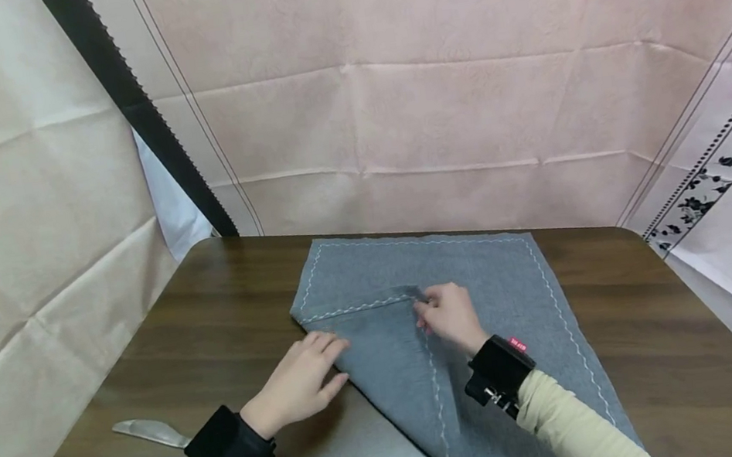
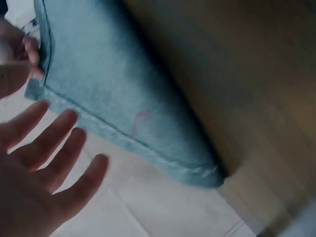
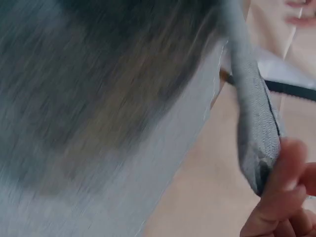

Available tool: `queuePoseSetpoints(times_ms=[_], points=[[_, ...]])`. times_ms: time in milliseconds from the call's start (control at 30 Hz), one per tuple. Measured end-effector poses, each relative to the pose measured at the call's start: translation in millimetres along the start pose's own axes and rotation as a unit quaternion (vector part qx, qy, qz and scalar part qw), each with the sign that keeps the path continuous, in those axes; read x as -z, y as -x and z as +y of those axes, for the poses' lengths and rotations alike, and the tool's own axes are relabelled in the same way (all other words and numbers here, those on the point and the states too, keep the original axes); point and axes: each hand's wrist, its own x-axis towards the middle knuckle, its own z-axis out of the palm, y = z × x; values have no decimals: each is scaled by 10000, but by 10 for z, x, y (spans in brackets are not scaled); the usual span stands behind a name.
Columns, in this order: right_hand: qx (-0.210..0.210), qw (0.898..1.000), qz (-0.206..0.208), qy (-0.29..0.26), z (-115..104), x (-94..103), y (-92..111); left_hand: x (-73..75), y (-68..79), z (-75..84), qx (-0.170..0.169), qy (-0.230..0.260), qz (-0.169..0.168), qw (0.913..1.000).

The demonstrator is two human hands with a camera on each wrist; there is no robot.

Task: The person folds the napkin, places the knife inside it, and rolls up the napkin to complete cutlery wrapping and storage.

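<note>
A: Where to look for the grey-blue cloth [image 1: 509, 294]?

B: On the wooden table [image 1: 243, 300] — spread mostly flat, stitched in white [image 1: 568, 325] near the edges. Folded over along the left side, with a flap [image 1: 384, 359] lying across the middle.

A: Gripping what with the right hand [image 1: 451, 320]?

B: Pinching the flap's upper corner between thumb and fingers, near the middle of the cloth. Visible in the right wrist view too, with a hemmed edge [image 3: 261, 133] caught at the fingertips.

A: And with the left hand [image 1: 305, 381]?

B: Released. Placed at the cloth's left fold, fingers extended and spread, thumb apart. Cannot tell about contact.

A: Marked anywhere?

B: Yes — with a small pink line [image 2: 140, 122] on the flap, near its hem.

A: And around the cloth?

B: Well to its left, on the table: a metal blade [image 1: 150, 430], partly hidden behind a black wristband [image 1: 231, 450]. Above its right part: a second black band [image 1: 504, 369] with a red tag [image 1: 517, 344]. Past its far edge: a pale creased drape [image 1: 434, 110].
</note>
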Motion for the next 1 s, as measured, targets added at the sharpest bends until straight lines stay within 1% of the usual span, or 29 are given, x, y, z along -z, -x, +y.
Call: queuePoseSetpoints(times_ms=[67,167,233,333,467,567,767,867,1000], points=[[-309,9993,132,-153,68,71,-29,-55,-11,27,-13,70,-593,9982],[-528,9981,299,-138,164,166,-63,-133,-56,74,9,255,-1445,9892],[-586,9978,292,-61,228,217,-87,-173,-105,110,58,444,-1853,9817],[-638,9978,194,50,321,282,-123,-237,-198,164,173,556,-2263,9723],[-726,9973,59,103,455,362,-168,-356,-346,221,207,459,-2604,9642],[-761,9970,21,151,562,427,-197,-448,-451,264,234,375,-2757,9602],[-790,9964,-32,292,767,565,-255,-556,-599,354,407,255,-2873,9566],[-762,9962,-76,422,854,625,-274,-590,-639,381,509,265,-2927,9545],[-752,9961,-122,453,960,698,-303,-621,-677,403,566,186,-2963,9532]])
